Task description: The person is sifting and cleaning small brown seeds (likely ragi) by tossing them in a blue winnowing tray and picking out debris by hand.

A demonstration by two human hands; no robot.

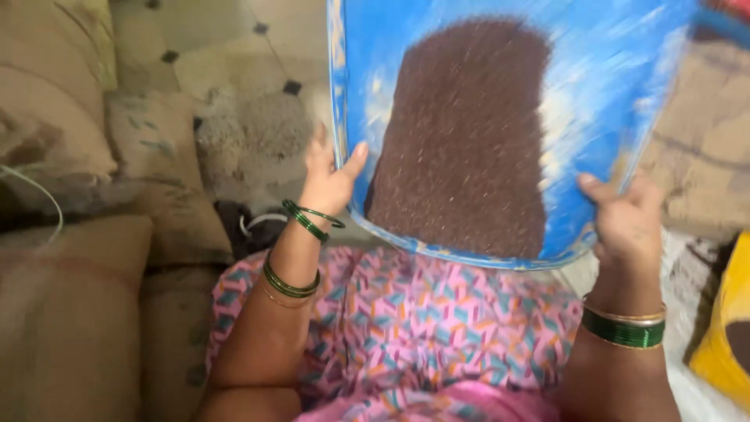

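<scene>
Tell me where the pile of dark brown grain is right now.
In the head view, the dark brown grain lies heaped in the middle of the blue winnowing tray, upper centre, between the left hand and right hand gripping its edges.

Pale tiled floor [226, 47] with small dark diamond insets; worn beige cushions [70, 312] at left; lighting dim, even.

Tray: blue winnowing tray [609, 101], upper centre, blurred.
Contents: dark brown grains [465, 141], heaped in the tray's middle.
Left hand [328, 184]: grips left rim.
Right hand [629, 223]: grips lower right rim.
Wrists: green bangles [623, 330].
Lap: pink patterned cloth [422, 328].
</scene>
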